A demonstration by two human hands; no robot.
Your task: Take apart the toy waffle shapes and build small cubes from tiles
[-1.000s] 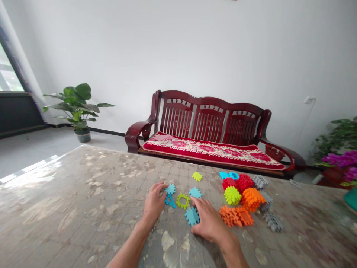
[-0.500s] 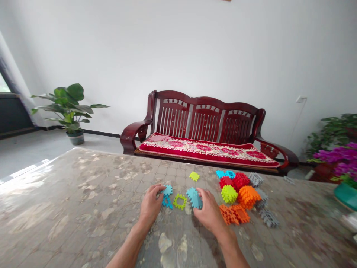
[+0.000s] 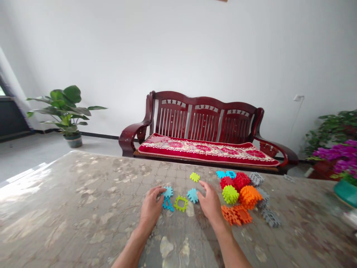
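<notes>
My left hand [image 3: 152, 205] has its thumb and fingertips closed at the left edge of a light blue toothed plastic building piece [image 3: 168, 192]. Just below that piece lies a blue frame-shaped piece [image 3: 167, 204] with a triangular opening. My right hand [image 3: 211, 203] is open, thumb and fingers apart. Its thumb is close beside a second light blue piece [image 3: 192, 195], and its index fingertip is just short of a small lime green piece [image 3: 194, 176]. Between the hands a lime green open frame piece [image 3: 181, 203] lies flat on the table.
To the right sit piles of orange [image 3: 250, 197], red [image 3: 241, 181], lime green [image 3: 230, 194] and grey pieces [image 3: 270, 217]. Behind the patterned table [image 3: 92, 208] stands a wooden bench [image 3: 205, 123]. A potted plant [image 3: 69, 108] is at left, purple flowers [image 3: 337, 156] at right.
My right hand has let go of the light blue piece, which now lies on the table. Its fingers have opened and reached farther away toward the small lime green piece. My left hand stays put.
</notes>
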